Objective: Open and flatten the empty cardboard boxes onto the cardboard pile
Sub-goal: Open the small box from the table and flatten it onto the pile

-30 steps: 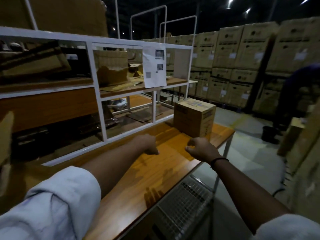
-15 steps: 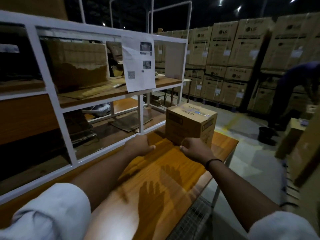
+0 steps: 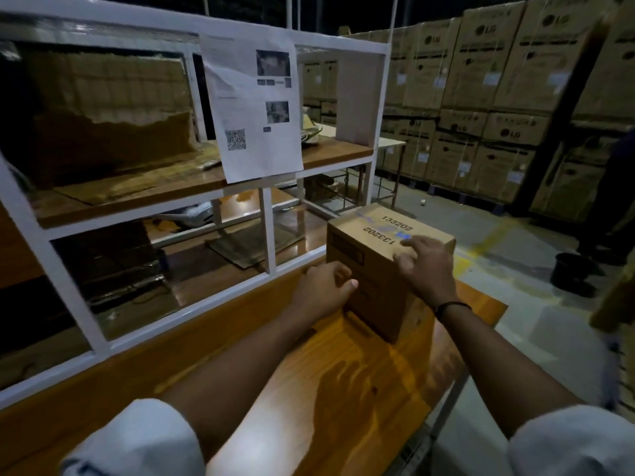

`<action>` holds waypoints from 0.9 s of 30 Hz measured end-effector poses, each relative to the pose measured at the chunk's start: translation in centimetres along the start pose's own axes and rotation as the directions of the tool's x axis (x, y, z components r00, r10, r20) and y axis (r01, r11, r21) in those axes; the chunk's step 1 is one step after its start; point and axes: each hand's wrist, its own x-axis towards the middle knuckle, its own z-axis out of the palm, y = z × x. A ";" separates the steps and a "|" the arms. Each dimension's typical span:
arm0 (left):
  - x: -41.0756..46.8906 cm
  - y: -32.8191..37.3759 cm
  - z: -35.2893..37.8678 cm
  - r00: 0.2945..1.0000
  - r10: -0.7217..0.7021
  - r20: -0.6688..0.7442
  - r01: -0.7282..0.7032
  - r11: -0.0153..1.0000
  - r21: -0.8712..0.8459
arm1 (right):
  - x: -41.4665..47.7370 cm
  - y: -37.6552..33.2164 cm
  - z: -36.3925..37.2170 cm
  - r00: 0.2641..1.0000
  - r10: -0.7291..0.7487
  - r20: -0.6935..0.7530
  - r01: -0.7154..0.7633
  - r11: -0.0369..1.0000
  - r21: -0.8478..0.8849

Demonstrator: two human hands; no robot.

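Note:
A closed cardboard box (image 3: 374, 235), printed 133202 on its lid, stands on the wooden table (image 3: 343, 389) near its far right end. My right hand (image 3: 424, 266) lies over the box's near top edge, with bent fingers on the lid; its thumb is hidden. My left hand (image 3: 323, 290) is against the box's left face, fingers curled and thumb touching the cardboard. Nothing shows inside that hand.
A white metal shelf frame (image 3: 268, 231) runs along the table's far side, with a printed sheet (image 3: 254, 108) taped to it and torn cardboard (image 3: 103, 115) on its shelf. Stacked cartons (image 3: 498, 97) fill the back wall. A person (image 3: 615, 201) stands at right beside a black bucket (image 3: 570, 273).
Both hands moved forward to the box. My right hand went from the table up onto the lid. My left hand reached the box's left face. The view moved closer.

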 end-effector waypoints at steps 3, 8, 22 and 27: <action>1.6 1.6 2.0 0.997 -0.047 -0.056 0.040 0.991 -0.126 | 4.4 4.3 -0.2 0.987 0.155 0.030 -0.157 0.986 0.058; 3.3 3.8 4.9 0.986 -0.088 -0.139 0.066 0.986 -0.152 | 9.5 9.7 -0.4 0.953 0.152 0.264 -0.211 0.954 0.213; -5.1 3.0 6.7 0.792 -0.369 -0.486 0.278 0.927 -0.252 | 1.7 2.6 4.5 0.938 -0.263 0.226 0.108 0.840 0.532; -12.5 2.9 4.9 0.726 -0.383 -0.571 0.296 0.924 -0.243 | -3.3 -0.9 5.3 0.904 -0.362 0.226 0.163 0.782 0.601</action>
